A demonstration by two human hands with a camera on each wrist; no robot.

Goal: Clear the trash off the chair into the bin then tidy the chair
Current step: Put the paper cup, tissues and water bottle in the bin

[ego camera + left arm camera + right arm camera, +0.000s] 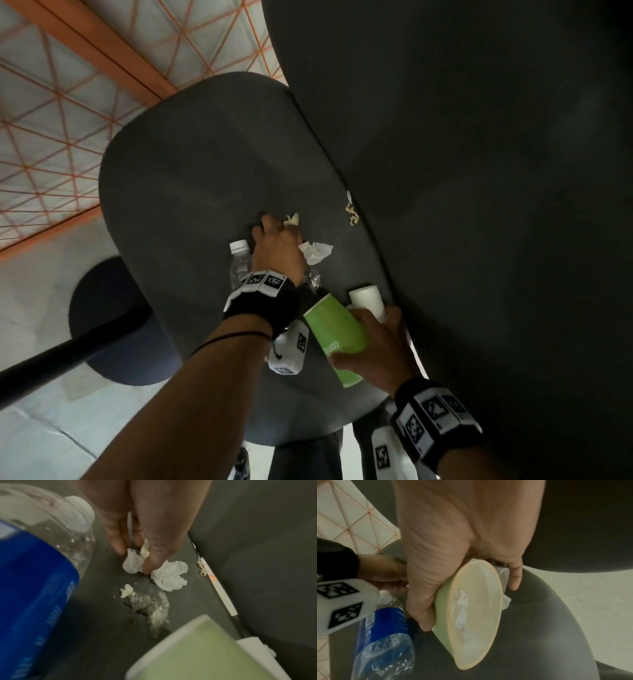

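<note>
Dark grey upholstery of the chair seat (pixel 191 178) fills the scene, with orange-lined floor tiles (pixel 51 120) beyond it. On the seat, the left hand (pixel 277 250) points its fingers down, the fingertips (pixel 149 566) drawn narrow and pinching a small cream scrap (pixel 145 549) while pressing into a crumpled white tissue (pixel 169 574). Just below those fingers lie another cream scrap (pixel 126 591) and a crinkled clear wrapper (pixel 154 608); more cream bits (pixel 202 569) sit off to their right, in the gap at the backrest (pixel 479 171). Beside the left wrist lies a clear plastic bottle (pixel 239 257) with a white cap and blue label. The right hand (pixel 373 346) wraps its fingers around a green paper cup (pixel 337 334), tipped on its side with white tissue inside; a white paper cup (pixel 367 298) lies just past its fingertips, contact unclear.
</note>
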